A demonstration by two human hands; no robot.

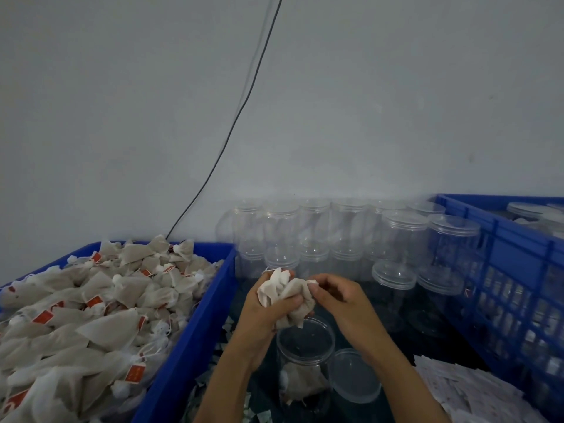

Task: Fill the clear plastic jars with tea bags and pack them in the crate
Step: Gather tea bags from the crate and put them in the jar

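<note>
While the left hand [268,303] clenches a bunch of tea bags [288,297] above the open jar [303,361] (few bags inside), the right hand [334,296] pinches the bunch's edge, blue crate [500,239] at 3 o'clock.

Pale grey wall [366,102] across the whole upper frame, faintly marked at right. Thin black cable [244,102] running from top centre diagonally down to lower left, ending behind the left-hand bin. Stack of white printed paper sheets [467,389] at lower right. Scattered paper scraps [224,334] on dark floor, lower centre.
</note>
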